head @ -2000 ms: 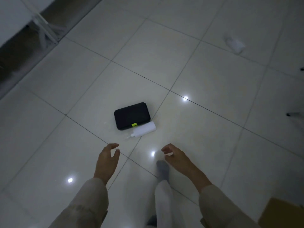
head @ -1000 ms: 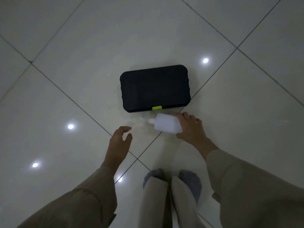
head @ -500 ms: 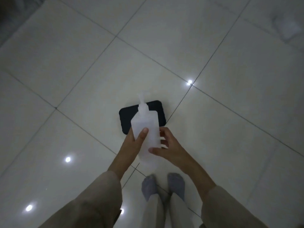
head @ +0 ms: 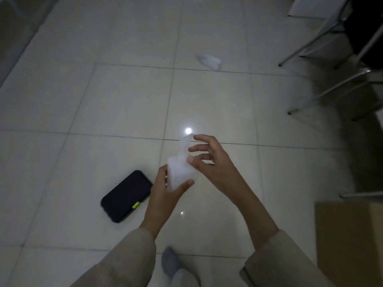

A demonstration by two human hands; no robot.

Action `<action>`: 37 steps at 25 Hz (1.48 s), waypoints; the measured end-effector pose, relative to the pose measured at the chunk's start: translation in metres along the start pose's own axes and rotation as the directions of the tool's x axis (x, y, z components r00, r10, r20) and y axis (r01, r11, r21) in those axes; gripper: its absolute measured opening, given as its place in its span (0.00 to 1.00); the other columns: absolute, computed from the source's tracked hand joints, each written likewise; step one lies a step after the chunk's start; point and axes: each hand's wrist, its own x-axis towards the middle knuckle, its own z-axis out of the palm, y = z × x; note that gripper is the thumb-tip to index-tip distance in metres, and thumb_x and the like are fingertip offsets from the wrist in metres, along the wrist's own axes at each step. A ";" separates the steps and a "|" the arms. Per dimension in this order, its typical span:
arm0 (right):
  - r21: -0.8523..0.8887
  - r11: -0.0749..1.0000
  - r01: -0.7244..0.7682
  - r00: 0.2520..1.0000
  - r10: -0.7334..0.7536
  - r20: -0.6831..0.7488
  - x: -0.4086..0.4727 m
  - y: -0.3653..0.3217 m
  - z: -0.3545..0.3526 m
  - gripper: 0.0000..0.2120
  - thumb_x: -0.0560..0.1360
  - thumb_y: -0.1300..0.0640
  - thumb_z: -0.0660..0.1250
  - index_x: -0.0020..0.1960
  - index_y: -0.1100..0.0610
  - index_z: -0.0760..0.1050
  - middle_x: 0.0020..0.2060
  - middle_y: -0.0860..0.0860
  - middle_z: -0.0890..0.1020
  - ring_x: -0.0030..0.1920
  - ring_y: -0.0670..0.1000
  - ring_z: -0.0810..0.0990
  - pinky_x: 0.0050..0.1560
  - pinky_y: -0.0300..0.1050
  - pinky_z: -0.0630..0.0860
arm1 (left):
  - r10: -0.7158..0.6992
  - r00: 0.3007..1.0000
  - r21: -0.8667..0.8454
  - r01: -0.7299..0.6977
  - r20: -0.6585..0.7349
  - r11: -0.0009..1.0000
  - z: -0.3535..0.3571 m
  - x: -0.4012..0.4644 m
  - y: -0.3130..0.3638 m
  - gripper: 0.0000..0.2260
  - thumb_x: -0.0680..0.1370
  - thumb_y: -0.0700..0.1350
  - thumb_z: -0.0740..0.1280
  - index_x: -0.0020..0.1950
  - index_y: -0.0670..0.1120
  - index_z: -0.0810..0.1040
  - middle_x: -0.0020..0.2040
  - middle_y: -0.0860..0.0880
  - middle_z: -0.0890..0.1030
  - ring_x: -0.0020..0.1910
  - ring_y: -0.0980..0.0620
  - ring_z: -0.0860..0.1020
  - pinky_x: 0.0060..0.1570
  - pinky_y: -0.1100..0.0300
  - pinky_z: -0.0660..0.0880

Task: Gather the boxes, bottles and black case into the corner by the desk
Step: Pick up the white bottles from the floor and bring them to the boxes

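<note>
Pale glossy floor tiles (head: 116,96) run under everything, grey grout lines crossing them, and a ceiling light's reflection (head: 188,130) sits bright near the middle. At the upper right stand thin metal chair legs (head: 306,44) — dark caps on their feet, a black seat (head: 364,30) above. A white panel (head: 310,7) lies behind them. Along the upper left edge runs a darker strip (head: 18,23). Low down — a grey sock (head: 170,262).

Translucent white plastic bottle (head: 179,172) gripped in left hand (head: 163,193) at centre frame; right hand (head: 209,162) fingers loosely spread beside nozzle; flat black rectangular case (head: 126,196) on floor lower left.
</note>
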 end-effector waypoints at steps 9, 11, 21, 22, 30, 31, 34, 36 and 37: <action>-0.034 0.998 -0.058 0.916 0.039 -0.400 -0.231 0.091 -0.186 0.06 0.74 0.58 0.66 0.50 0.50 0.76 0.53 0.50 0.80 0.44 0.45 0.76 0.39 0.28 0.71 | 0.127 0.922 0.228 -0.221 0.366 0.948 0.235 -0.148 0.000 0.29 0.63 0.51 0.77 0.60 0.55 0.68 0.53 0.62 0.74 0.50 0.70 0.73 0.41 0.72 0.71; 0.009 0.998 -0.056 0.877 0.053 -0.477 -0.298 0.119 -0.222 0.06 0.74 0.60 0.65 0.47 0.51 0.77 0.51 0.53 0.80 0.40 0.42 0.74 0.39 0.27 0.70 | 0.117 0.893 0.237 -0.239 0.434 0.941 0.293 -0.202 -0.018 0.29 0.63 0.51 0.77 0.60 0.55 0.68 0.53 0.62 0.74 0.50 0.71 0.73 0.41 0.73 0.71; 0.371 0.923 -0.101 0.485 0.371 -0.792 -0.598 0.266 -0.354 0.09 0.74 0.59 0.67 0.52 0.60 0.80 0.48 0.53 0.82 0.45 0.47 0.78 0.39 0.25 0.72 | 0.030 0.578 0.283 -0.443 0.815 0.851 0.519 -0.429 -0.093 0.25 0.71 0.50 0.71 0.66 0.55 0.67 0.63 0.59 0.71 0.61 0.62 0.70 0.50 0.80 0.66; 0.417 0.905 -0.085 0.440 0.410 -0.799 -0.612 0.277 -0.357 0.09 0.74 0.59 0.66 0.52 0.61 0.79 0.48 0.53 0.81 0.45 0.47 0.78 0.39 0.24 0.72 | 0.022 0.546 0.290 -0.478 0.837 0.829 0.528 -0.439 -0.098 0.24 0.73 0.50 0.69 0.68 0.54 0.67 0.64 0.58 0.71 0.62 0.61 0.69 0.53 0.79 0.65; 0.568 0.823 0.015 0.225 0.551 -0.804 -0.643 0.345 -0.402 0.07 0.74 0.68 0.64 0.50 0.72 0.74 0.43 0.51 0.79 0.45 0.45 0.77 0.40 0.22 0.71 | -0.071 0.474 0.436 -0.727 0.878 0.530 0.603 -0.388 -0.121 0.24 0.79 0.45 0.60 0.74 0.45 0.59 0.75 0.46 0.61 0.74 0.48 0.59 0.68 0.64 0.54; 0.568 0.823 0.007 0.224 0.552 -0.803 -0.641 0.352 -0.413 0.08 0.74 0.68 0.63 0.50 0.72 0.74 0.43 0.51 0.78 0.45 0.43 0.77 0.39 0.22 0.71 | -0.081 0.483 0.456 -0.740 0.872 0.494 0.616 -0.375 -0.123 0.25 0.79 0.45 0.59 0.75 0.45 0.57 0.76 0.45 0.58 0.75 0.47 0.56 0.71 0.61 0.52; 0.554 0.832 0.010 0.220 0.539 -0.813 -0.632 0.379 -0.448 0.08 0.74 0.68 0.63 0.51 0.73 0.74 0.45 0.54 0.78 0.45 0.43 0.77 0.41 0.23 0.72 | -0.130 0.437 0.455 -0.833 0.890 0.314 0.664 -0.344 -0.139 0.31 0.74 0.56 0.47 0.76 0.45 0.52 0.77 0.42 0.54 0.76 0.43 0.51 0.75 0.52 0.48; 0.564 0.826 0.019 0.203 0.549 -0.811 -0.621 0.399 -0.467 0.08 0.75 0.68 0.64 0.51 0.73 0.74 0.46 0.55 0.78 0.46 0.44 0.77 0.42 0.25 0.73 | -0.182 0.432 0.462 -0.866 0.884 0.189 0.696 -0.323 -0.160 0.37 0.68 0.59 0.40 0.76 0.47 0.48 0.78 0.43 0.51 0.77 0.42 0.49 0.74 0.47 0.49; 0.575 0.818 0.023 0.198 0.560 -0.804 -0.614 0.410 -0.475 0.08 0.75 0.67 0.64 0.52 0.71 0.74 0.47 0.55 0.78 0.46 0.45 0.77 0.43 0.26 0.73 | -0.194 0.440 0.469 -0.871 0.877 0.143 0.711 -0.316 -0.168 0.38 0.67 0.59 0.38 0.76 0.49 0.47 0.78 0.44 0.51 0.77 0.41 0.49 0.74 0.45 0.51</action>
